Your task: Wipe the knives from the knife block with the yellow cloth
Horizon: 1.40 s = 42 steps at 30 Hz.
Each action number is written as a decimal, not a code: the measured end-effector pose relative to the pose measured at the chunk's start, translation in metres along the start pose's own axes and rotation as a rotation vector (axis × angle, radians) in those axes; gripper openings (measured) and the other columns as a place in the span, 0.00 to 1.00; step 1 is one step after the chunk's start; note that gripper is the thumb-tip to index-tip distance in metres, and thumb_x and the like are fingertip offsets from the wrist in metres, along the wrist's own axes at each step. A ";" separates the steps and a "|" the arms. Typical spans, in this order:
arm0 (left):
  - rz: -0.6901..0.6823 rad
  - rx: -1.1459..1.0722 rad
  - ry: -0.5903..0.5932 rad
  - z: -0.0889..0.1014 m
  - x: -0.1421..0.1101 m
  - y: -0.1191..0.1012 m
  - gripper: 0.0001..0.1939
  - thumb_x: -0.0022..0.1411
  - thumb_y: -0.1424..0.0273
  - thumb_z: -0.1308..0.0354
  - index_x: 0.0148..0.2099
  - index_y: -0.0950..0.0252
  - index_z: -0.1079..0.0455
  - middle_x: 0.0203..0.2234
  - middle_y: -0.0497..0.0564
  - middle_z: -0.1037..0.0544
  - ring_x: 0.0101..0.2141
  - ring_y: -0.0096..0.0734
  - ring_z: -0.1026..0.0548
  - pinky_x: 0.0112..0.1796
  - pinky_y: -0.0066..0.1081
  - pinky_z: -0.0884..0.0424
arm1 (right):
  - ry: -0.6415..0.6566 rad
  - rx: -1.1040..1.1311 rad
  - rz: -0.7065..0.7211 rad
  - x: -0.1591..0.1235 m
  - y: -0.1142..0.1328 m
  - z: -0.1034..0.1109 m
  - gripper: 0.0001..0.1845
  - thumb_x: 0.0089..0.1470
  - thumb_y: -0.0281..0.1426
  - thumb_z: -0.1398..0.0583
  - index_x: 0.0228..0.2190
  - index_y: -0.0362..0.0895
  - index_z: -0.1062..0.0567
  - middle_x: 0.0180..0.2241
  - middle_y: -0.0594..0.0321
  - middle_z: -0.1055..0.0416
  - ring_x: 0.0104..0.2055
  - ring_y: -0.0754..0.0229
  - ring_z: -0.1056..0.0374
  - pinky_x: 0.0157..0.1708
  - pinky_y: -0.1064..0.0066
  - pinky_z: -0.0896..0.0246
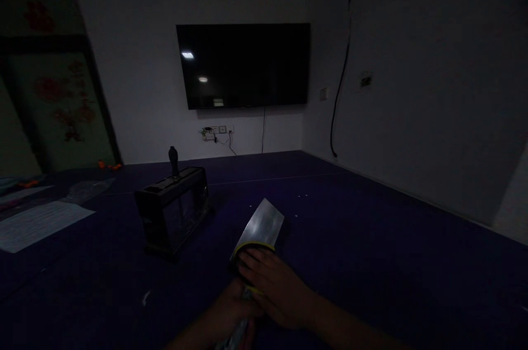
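Held the wide knife (268, 218) by its handle (237, 333) in the left hand (225, 311), at the near end, with fingers bent shut round it. Laid the right hand (284, 292) from the near right over the dark pad (238, 256) with a yellow edge, with fingers close together and flat on it, nearer than the left hand to the shiny blade (258, 231). Pointed the knife from near left to far right, with its wide end out past both hands over the blue mat (355, 229), to the right of the black box (152, 223).
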<state>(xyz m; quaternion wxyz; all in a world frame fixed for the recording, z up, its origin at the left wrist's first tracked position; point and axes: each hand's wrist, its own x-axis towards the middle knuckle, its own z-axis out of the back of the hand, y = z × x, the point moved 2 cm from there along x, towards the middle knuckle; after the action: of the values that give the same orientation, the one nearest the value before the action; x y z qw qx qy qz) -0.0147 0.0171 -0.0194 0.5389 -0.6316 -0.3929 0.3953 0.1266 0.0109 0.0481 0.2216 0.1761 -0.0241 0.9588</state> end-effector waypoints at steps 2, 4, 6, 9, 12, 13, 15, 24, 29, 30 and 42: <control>0.037 0.008 -0.018 -0.001 -0.001 0.000 0.29 0.41 0.72 0.39 0.49 0.69 0.36 0.23 0.48 0.25 0.23 0.29 0.29 0.25 0.26 0.36 | -0.004 0.010 -0.009 0.000 -0.001 -0.001 0.27 0.60 0.33 0.56 0.59 0.41 0.53 0.62 0.57 0.57 0.63 0.56 0.64 0.59 0.58 0.59; 0.101 -0.004 -0.011 -0.002 -0.001 0.000 0.29 0.43 0.71 0.40 0.50 0.69 0.38 0.22 0.47 0.26 0.18 0.26 0.32 0.22 0.25 0.38 | -0.008 0.015 -0.018 0.000 -0.002 -0.002 0.27 0.61 0.33 0.56 0.60 0.42 0.54 0.62 0.57 0.57 0.63 0.56 0.64 0.59 0.58 0.59; 0.104 -0.030 -0.008 -0.002 0.000 -0.001 0.32 0.42 0.73 0.41 0.52 0.69 0.40 0.25 0.48 0.24 0.18 0.24 0.32 0.22 0.24 0.39 | -0.008 0.018 -0.019 0.000 -0.003 -0.002 0.26 0.61 0.33 0.57 0.60 0.42 0.54 0.62 0.58 0.57 0.63 0.56 0.64 0.59 0.57 0.59; 0.126 -0.064 0.021 -0.003 0.000 0.000 0.35 0.42 0.75 0.41 0.56 0.68 0.44 0.28 0.48 0.24 0.19 0.24 0.31 0.22 0.24 0.39 | -0.007 0.026 -0.011 0.000 -0.003 -0.002 0.26 0.61 0.33 0.57 0.60 0.42 0.53 0.62 0.58 0.57 0.63 0.56 0.63 0.59 0.57 0.59; 0.154 -0.067 0.025 -0.003 0.002 0.003 0.34 0.44 0.73 0.42 0.56 0.69 0.44 0.22 0.46 0.26 0.15 0.24 0.34 0.19 0.24 0.41 | -0.004 0.027 -0.003 -0.001 -0.004 -0.001 0.27 0.61 0.33 0.56 0.59 0.42 0.53 0.62 0.57 0.56 0.63 0.55 0.62 0.59 0.57 0.59; 0.140 -0.073 0.018 -0.003 0.003 0.004 0.33 0.43 0.73 0.42 0.55 0.69 0.43 0.20 0.45 0.26 0.14 0.25 0.34 0.19 0.24 0.41 | -0.005 0.027 0.000 -0.001 -0.004 -0.002 0.27 0.60 0.33 0.56 0.59 0.42 0.53 0.61 0.57 0.56 0.63 0.55 0.62 0.59 0.57 0.59; 0.099 -0.095 0.005 -0.004 0.005 0.005 0.32 0.42 0.73 0.41 0.52 0.69 0.40 0.19 0.45 0.27 0.16 0.26 0.32 0.20 0.25 0.40 | -0.022 0.027 0.012 -0.002 -0.005 -0.002 0.26 0.60 0.33 0.55 0.59 0.41 0.51 0.61 0.57 0.54 0.63 0.55 0.61 0.59 0.57 0.58; 0.056 0.186 0.000 -0.002 0.013 -0.002 0.24 0.40 0.74 0.42 0.44 0.61 0.32 0.30 0.53 0.24 0.31 0.39 0.28 0.29 0.33 0.33 | -0.017 0.013 0.023 0.002 -0.005 0.007 0.25 0.59 0.34 0.52 0.56 0.40 0.43 0.58 0.56 0.47 0.60 0.55 0.52 0.58 0.61 0.54; 0.012 0.197 0.007 -0.008 0.023 -0.007 0.20 0.44 0.70 0.43 0.43 0.60 0.31 0.35 0.55 0.24 0.40 0.45 0.30 0.33 0.35 0.32 | 0.027 -0.004 0.010 0.005 -0.004 0.009 0.23 0.59 0.34 0.53 0.54 0.39 0.40 0.58 0.55 0.46 0.60 0.55 0.51 0.57 0.60 0.53; 0.017 0.193 0.013 -0.008 0.023 -0.006 0.19 0.45 0.70 0.43 0.43 0.60 0.31 0.34 0.55 0.24 0.39 0.44 0.29 0.32 0.35 0.32 | 0.024 -0.008 0.010 0.005 -0.003 0.009 0.23 0.59 0.34 0.53 0.54 0.39 0.39 0.57 0.55 0.45 0.60 0.55 0.51 0.57 0.60 0.53; 0.192 0.099 0.054 0.003 0.012 0.023 0.18 0.40 0.76 0.41 0.39 0.67 0.31 0.20 0.47 0.27 0.22 0.30 0.31 0.25 0.27 0.37 | -0.044 -0.021 0.070 -0.006 0.001 0.002 0.25 0.59 0.33 0.53 0.57 0.42 0.45 0.59 0.57 0.49 0.62 0.57 0.57 0.58 0.59 0.56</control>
<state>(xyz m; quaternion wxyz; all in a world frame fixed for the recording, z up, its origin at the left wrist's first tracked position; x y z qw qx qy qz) -0.0108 0.0269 -0.0439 0.5395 -0.6494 -0.2961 0.4466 0.1318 0.0073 0.0477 0.1891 0.1941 -0.0450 0.9615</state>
